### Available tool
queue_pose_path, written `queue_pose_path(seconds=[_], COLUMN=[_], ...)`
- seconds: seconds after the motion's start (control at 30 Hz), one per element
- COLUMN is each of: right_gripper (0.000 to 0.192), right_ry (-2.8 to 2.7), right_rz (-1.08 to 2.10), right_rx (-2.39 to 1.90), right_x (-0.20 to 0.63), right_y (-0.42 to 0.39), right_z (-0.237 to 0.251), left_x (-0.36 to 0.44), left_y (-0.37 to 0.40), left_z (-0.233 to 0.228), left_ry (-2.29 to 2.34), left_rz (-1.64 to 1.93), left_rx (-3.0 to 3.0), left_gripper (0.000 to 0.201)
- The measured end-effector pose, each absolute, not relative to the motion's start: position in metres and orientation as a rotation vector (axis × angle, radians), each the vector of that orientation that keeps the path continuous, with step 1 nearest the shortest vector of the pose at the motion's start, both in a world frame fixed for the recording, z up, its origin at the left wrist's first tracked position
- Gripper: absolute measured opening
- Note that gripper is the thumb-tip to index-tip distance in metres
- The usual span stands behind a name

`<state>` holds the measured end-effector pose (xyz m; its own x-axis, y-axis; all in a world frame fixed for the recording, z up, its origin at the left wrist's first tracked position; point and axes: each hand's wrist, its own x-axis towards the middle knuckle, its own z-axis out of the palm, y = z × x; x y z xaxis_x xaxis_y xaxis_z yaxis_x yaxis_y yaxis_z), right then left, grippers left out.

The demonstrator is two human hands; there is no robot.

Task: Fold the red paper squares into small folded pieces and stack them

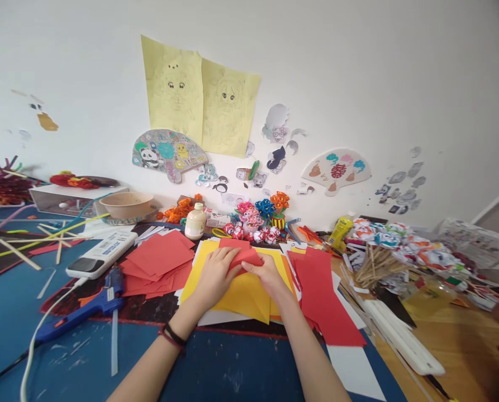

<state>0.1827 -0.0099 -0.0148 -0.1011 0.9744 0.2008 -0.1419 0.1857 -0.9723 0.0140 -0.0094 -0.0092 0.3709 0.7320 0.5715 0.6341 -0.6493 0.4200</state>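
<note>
Both hands are on a small piece of red paper [251,257], which is bent between them over a stack of yellow paper [244,295]. My left hand [218,273] presses the paper from the left, with its fingers closed along its edge. At the other side, my right hand [268,273] pinches the paper with the thumb on top. Another red piece shows just behind the fingers. Left of the stack lies a pile of red paper squares [161,258]. Larger red sheets [322,290] spread out on the right.
A blue glue gun [81,318] and a white power strip [102,254] lie left, with a cable in front. Behind the paper stand a glue bottle [196,222] and craft flowers [266,209]. On the right are wooden sticks [377,268] and a white bar-shaped object [404,335].
</note>
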Motion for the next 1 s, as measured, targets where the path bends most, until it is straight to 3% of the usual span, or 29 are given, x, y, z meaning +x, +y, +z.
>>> queue_pose_path(seconds=[0.3, 0.57, 1.0], right_gripper=[0.038, 0.025, 0.020], right_ry=[-1.333, -1.459, -1.311], right_rz=[0.815, 0.989, 0.767], right_rx=[-1.091, -1.015, -1.176], right_x=[0.192, 0.189, 0.204], right_y=[-0.010, -0.003, 0.005], right_z=[-0.006, -0.018, -0.022], left_x=[0.012, 0.011, -0.012], left_y=[-0.009, -0.010, 0.001], left_z=[-0.006, -0.005, 0.003], left_ry=[1.266, 1.142, 1.145], left_rz=[1.182, 1.089, 0.998], left_rx=[2.338, 2.072, 2.177], left_gripper=[0.023, 0.025, 0.028])
